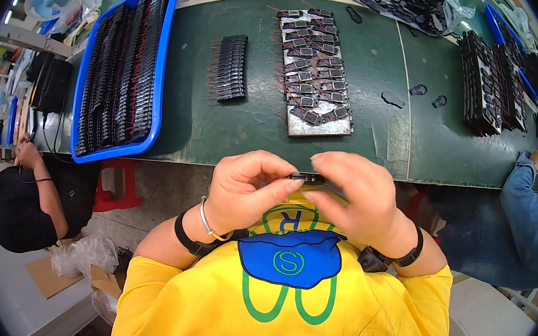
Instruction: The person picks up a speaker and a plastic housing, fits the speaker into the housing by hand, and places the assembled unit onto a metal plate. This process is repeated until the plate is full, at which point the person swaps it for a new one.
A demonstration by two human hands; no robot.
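As it's small, the black part is prob. light, stiff, a bit fragile; best held by its ends, gently. It's b/w both hands: L hand pinching it, R hand thumb/index apart, can't tell if gripping.

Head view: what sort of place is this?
Likely a small-electronics assembly workshop: a blue tray packed with rows of black wired parts, a metal plate bearing more wired pieces on a green worktable, and other people nearby on both sides.
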